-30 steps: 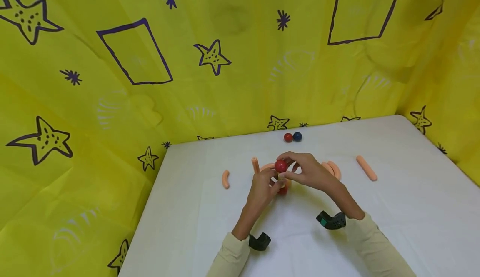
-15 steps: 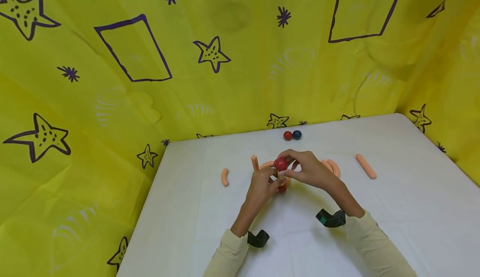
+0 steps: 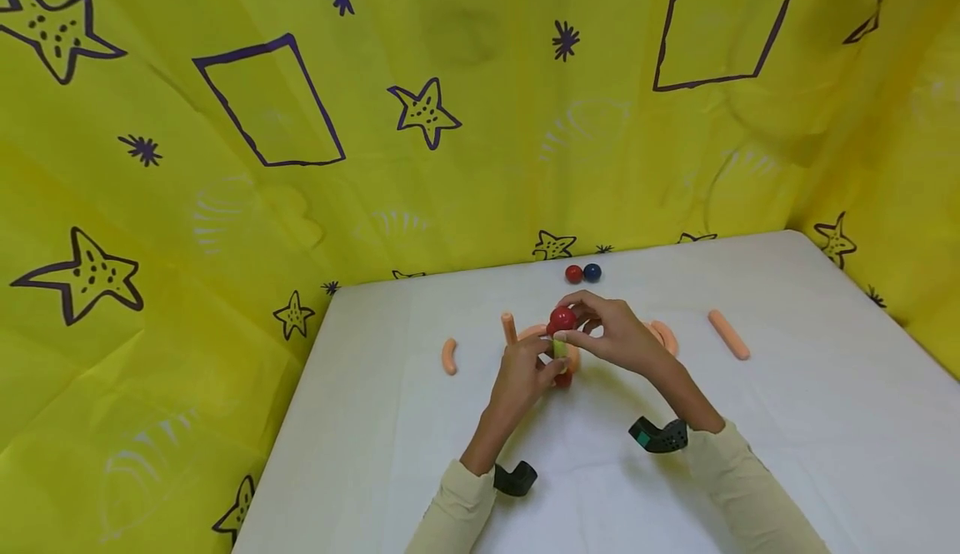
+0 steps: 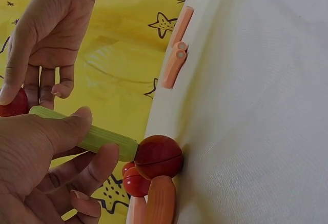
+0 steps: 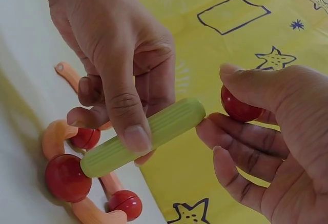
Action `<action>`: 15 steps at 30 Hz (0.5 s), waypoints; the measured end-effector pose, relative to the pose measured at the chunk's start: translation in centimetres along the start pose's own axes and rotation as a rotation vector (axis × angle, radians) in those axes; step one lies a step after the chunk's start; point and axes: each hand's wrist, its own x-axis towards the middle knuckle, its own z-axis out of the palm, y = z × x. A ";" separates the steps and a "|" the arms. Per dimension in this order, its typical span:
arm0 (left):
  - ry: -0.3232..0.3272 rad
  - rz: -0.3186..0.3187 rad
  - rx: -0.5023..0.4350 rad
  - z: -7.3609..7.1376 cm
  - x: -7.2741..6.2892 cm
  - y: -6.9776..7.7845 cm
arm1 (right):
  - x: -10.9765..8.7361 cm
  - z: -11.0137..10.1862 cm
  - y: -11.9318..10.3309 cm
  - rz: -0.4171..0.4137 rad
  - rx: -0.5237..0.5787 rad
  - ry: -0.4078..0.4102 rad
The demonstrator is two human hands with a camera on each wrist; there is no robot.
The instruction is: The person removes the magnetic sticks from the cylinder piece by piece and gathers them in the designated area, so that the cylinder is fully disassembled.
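My left hand [image 3: 522, 371] pinches a ribbed light-green stick [image 5: 179, 123] between thumb and fingers. The stick's lower end meets a red ball [image 5: 68, 178], from which curved orange pieces [image 4: 162, 203] branch off close to the table. More red balls [image 5: 125, 205] join the orange pieces into a low frame, partly hidden by the hands in the head view. Just above the stick's upper end, my right hand [image 3: 611, 336] holds another red ball [image 5: 240, 103] between thumb and fingers. Fingertips of the right hand lie right at the stick's upper end.
An orange stick [image 3: 509, 328] stands upright behind the left hand. Curved orange pieces lie at left [image 3: 448, 356] and right [image 3: 665, 337], with a straight orange stick [image 3: 728, 335] farther right. A red ball [image 3: 573, 274] and a blue ball [image 3: 592, 272] sit near the yellow cloth [image 3: 480, 187].
The right hand has lifted slightly with its red ball, and its fingers have shifted. More of the green stick shows between the hands. The left hand has stayed nearly in place.
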 end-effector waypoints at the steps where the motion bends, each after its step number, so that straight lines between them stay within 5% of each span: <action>1: -0.002 -0.003 0.006 0.0 0.0 0.0 | 0.0 0.0 0.1 -0.002 0.003 0.002; 5: -0.006 -0.005 0.012 0.0 0.1 0.1 | -0.1 0.3 0.7 0.053 0.033 0.031; 15: 0.016 0.010 0.041 0.0 0.0 0.1 | 0.9 0.9 3.5 0.409 0.124 0.154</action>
